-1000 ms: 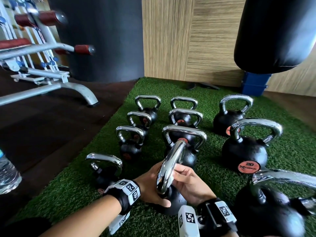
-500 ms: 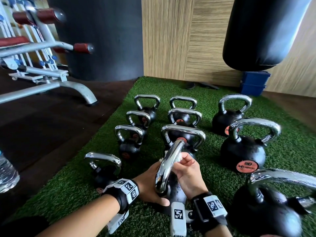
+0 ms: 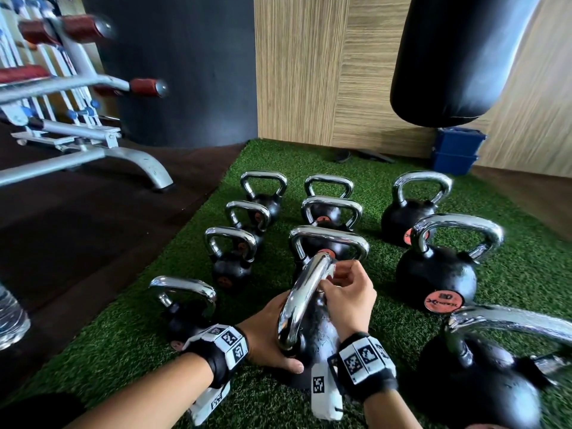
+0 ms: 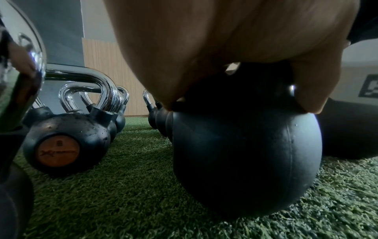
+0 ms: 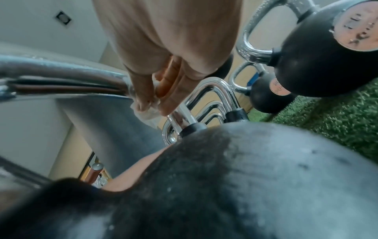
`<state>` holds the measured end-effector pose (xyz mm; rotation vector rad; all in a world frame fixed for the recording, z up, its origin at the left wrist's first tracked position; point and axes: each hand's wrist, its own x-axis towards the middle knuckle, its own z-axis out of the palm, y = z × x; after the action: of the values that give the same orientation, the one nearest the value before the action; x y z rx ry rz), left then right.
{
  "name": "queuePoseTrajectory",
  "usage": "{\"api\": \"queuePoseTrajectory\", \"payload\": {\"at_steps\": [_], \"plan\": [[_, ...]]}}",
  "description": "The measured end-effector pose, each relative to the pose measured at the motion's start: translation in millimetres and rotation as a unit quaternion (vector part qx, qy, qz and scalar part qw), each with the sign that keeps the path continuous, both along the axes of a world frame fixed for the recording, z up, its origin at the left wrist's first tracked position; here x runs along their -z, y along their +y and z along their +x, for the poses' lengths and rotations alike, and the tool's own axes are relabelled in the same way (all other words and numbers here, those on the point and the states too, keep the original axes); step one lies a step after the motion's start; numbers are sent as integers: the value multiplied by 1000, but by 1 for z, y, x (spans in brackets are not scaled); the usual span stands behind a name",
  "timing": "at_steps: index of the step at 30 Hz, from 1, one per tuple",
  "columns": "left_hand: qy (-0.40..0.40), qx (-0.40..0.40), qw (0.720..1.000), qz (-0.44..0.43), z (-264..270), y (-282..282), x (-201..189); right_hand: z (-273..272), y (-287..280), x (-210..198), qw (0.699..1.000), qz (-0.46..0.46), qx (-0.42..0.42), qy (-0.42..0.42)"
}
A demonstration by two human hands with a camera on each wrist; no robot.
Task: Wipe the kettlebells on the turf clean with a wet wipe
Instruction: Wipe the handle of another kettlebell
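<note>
Step in hand: wiping chrome handle (image 3: 305, 300) of nearest kettlebell (image 3: 315, 342), standing on turf (image 3: 510, 286) at front of middle row. Right hand (image 3: 348, 294) fingers curled, pinching wet wipe (image 3: 330, 271) against top of handle. Left hand (image 3: 263, 335) curved around ball, thumb at handle base, steadying it. Other kettlebells beyond and beside it, several beaded wet. Next move, likely: slide wipe down handle's far leg, then over ball.
</note>
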<state>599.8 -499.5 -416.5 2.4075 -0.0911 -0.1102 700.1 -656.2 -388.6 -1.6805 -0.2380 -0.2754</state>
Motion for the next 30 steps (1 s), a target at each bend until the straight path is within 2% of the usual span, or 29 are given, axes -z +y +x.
{"api": "queuePoseTrajectory", "payload": {"at_steps": [3, 7, 11, 16, 19, 20, 24, 25, 27, 30], "plan": [[-7, 4, 1000, 25, 0, -1, -3, 3, 2, -2, 998, -55, 29, -6], [-6, 13, 999, 36, -2, -2, -9, 10, 9, -1, 993, -80, 63, 66], [5, 23, 998, 58, -5, -5, -14, 9, 15, -3, 986, -57, 44, 150], [8, 79, 993, 88, -6, -3, -37, 2, 15, -2, 975, -135, 6, 174], [52, 84, 994, 42, -11, 4, -60, 0, 11, -5, 974, -177, -3, 140], [45, 77, 995, 33, -13, 6, -67, 0, 7, -7, 974, -194, -9, 118], [-91, 5, 993, 74, -20, 2, -90, 6, -14, -21, 980, -194, -42, -18], [-122, -11, 988, 91, -19, -4, -94, 10, -18, -27, 974, -205, -80, -55], [-155, -23, 982, 107, -12, -16, -98, 18, -21, -43, 943, -273, -158, -109], [-134, -33, 984, 110, -5, -23, -105, 27, -22, -62, 898, -375, -185, -135]]}}
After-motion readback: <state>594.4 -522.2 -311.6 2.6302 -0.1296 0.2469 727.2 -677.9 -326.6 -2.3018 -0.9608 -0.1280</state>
